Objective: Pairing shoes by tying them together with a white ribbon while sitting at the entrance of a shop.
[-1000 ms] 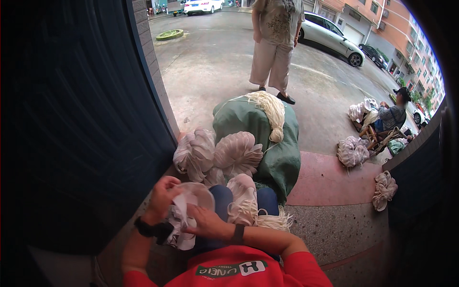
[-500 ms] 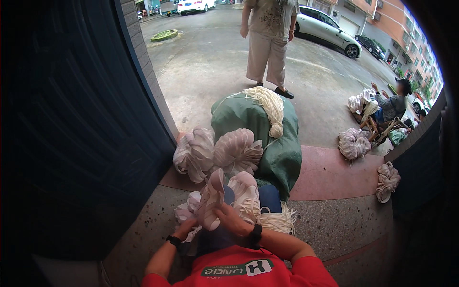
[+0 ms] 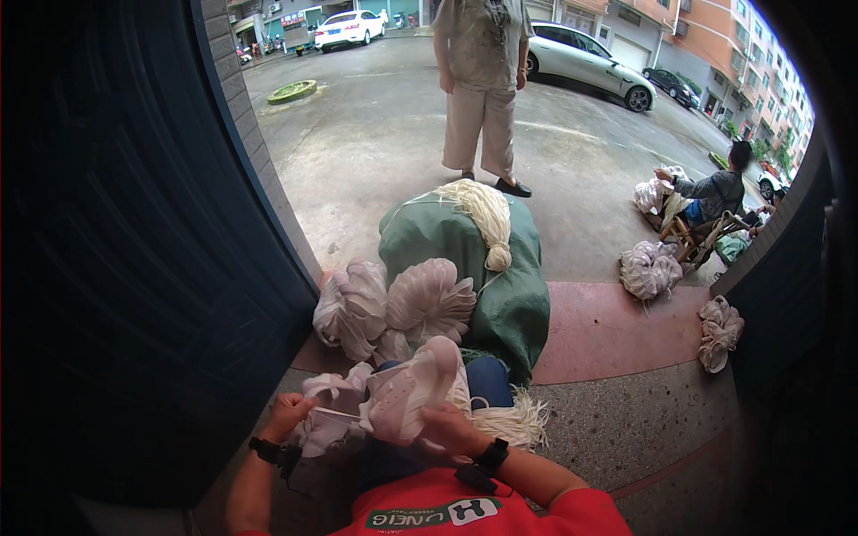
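Observation:
My right hand (image 3: 454,431) grips a pale pink shoe upper (image 3: 407,393) above my lap, sole side toward the upper right. A white shoelace (image 3: 338,413) stretches taut from the upper to my left hand (image 3: 290,415), whose fingers are closed on its end. Behind the lace lies a bunch of pale uppers (image 3: 335,393), partly hidden by the held one. A fringe of loose cream laces (image 3: 514,422) hangs across my right thigh. My fingertips on the far side of the upper are hidden.
Before my knees stands a green sack (image 3: 416,228) topped by a tied hank of cream laces (image 3: 493,232). Two bunches of uppers (image 3: 433,299) lean at its left. A person (image 3: 483,98) stands beyond it; another (image 3: 715,192) sits right. A dark door (image 3: 143,268) flanks my left.
My left hand has moved left, away from the upper, drawing the lace out straight. The upper has tilted to the right in my right hand. My view has shifted slightly.

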`<state>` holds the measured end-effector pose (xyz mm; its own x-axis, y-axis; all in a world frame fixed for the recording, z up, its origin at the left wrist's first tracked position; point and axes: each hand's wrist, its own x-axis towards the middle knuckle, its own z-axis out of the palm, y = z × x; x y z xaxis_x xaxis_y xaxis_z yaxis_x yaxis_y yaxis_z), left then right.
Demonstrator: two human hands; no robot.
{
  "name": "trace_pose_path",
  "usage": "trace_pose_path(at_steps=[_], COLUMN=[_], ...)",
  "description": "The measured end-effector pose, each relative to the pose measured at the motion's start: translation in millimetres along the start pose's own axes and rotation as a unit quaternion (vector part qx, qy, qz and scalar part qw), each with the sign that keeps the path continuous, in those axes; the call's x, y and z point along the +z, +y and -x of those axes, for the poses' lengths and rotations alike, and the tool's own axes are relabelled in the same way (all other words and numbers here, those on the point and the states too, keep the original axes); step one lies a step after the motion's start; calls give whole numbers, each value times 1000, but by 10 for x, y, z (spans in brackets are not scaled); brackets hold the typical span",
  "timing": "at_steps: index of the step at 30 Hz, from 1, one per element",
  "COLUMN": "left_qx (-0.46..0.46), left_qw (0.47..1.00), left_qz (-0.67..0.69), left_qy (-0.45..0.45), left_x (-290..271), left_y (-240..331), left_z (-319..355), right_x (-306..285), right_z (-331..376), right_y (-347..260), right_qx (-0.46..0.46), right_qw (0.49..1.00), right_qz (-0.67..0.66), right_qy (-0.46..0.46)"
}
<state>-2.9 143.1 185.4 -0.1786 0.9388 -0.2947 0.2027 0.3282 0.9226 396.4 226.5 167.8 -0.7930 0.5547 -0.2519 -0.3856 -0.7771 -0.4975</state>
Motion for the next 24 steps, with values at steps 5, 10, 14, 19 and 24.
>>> trace_pose_path(at_steps=[5, 10, 14, 19, 24], left_qx=[114, 122, 111, 191, 256], left_qw=[987, 969, 981, 962, 919], left_qz=[-117, -206, -148, -129, -230], left_qy=[-1, -61, -56, -146, -195], left_x=[739, 1429, 1851, 2089, 2248], left_y=[945, 825, 767, 1194, 1094], left_z=[153, 61, 31, 88, 57], right_x=[-231, -823, -1030, -1118, -957], right_z=[353, 422, 356, 253, 163], right_y=[-320, -483, -713, -796, -839], right_qx=[-39, -124, -150, -128, -80], right_qw=[994, 975, 965, 966, 971], right_qz=[-99, -146, -187, -214, -227], right_qy=[27, 116, 109, 60, 5])
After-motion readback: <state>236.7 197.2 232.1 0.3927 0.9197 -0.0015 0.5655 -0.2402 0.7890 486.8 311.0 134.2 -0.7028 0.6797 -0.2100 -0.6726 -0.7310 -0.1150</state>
